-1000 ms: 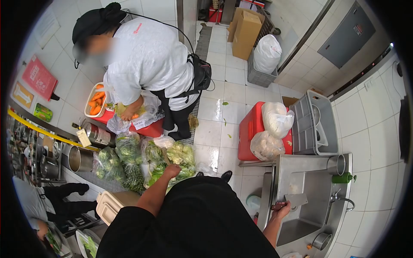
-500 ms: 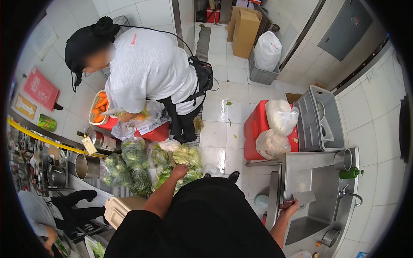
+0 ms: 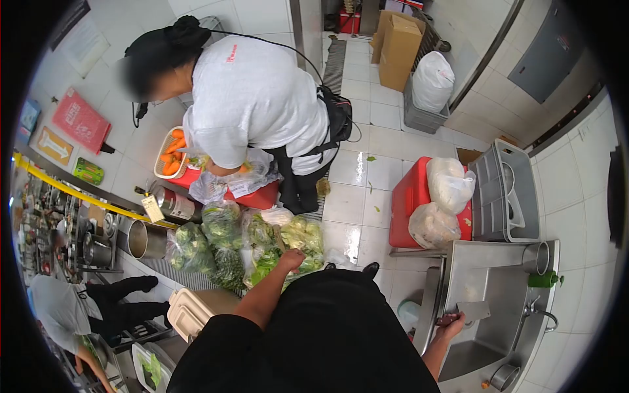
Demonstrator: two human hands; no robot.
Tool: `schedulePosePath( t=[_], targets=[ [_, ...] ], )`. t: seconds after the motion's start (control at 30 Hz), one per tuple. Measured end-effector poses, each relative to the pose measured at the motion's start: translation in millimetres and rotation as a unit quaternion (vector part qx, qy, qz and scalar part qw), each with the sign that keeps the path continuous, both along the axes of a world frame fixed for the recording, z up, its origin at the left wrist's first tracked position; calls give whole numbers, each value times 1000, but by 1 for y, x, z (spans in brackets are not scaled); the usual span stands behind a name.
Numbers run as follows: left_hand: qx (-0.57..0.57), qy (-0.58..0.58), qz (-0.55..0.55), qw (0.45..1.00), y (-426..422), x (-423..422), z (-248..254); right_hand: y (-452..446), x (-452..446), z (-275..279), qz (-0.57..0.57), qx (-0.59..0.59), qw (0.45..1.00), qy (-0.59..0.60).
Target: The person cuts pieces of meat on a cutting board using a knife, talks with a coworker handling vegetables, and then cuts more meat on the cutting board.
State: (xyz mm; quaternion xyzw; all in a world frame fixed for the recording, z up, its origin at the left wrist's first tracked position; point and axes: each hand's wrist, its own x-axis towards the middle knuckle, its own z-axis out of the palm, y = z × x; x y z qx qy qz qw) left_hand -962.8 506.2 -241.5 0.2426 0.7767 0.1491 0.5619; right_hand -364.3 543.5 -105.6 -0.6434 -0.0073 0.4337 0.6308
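Note:
My right hand (image 3: 451,327) grips a cleaver (image 3: 473,309) by its brown handle, and the flat blade lies over the left part of the metal sink (image 3: 481,275). My left hand (image 3: 292,261) is closed and hangs low over the bags of leafy greens (image 3: 303,239) on the floor. What it holds, if anything, is hidden. Beside these greens are a bag of green vegetables (image 3: 221,223) and a bag of small dark green vegetables (image 3: 229,270).
A co-worker (image 3: 262,98) bends over a red crate (image 3: 259,196) beside a basket of carrots (image 3: 171,154). Another person (image 3: 59,308) stands lower left. A lidded beige bin (image 3: 187,314) is by my left elbow. White bags (image 3: 449,183) rest on a red box (image 3: 407,203).
My view has swung slightly left, so everything sits further right in the picture. Both my hands keep about the same pose, and the cleaver stays in my right hand.

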Motion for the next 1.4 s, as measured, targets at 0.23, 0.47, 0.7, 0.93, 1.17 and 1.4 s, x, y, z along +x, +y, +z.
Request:
schedulePosePath(
  t=[0.23, 0.47, 0.7, 0.93, 1.17, 1.4],
  targets=[
    [7, 96, -140, 986, 2, -5, -21, -2, 0, 4, 17, 10, 1000, 6],
    [41, 114, -155, 980, -7, -4, -16, -5, 26, -22, 38, 15, 999, -25],
    [53, 109, -192, 974, 0, -8, -18, -1, 21, -26, 19, 15, 999, -37],
    [60, 125, -180, 974, 1, -10, -33, -2, 29, -30, 23, 16, 999, -23],
    [30, 133, -179, 974, 5, -11, -31, 3, 9, -9, 19, 19, 1000, 4],
    [31, 102, -170, 980, 4, -10, -27, -1, 10, -12, 20, 6, 999, -25]
  ],
)
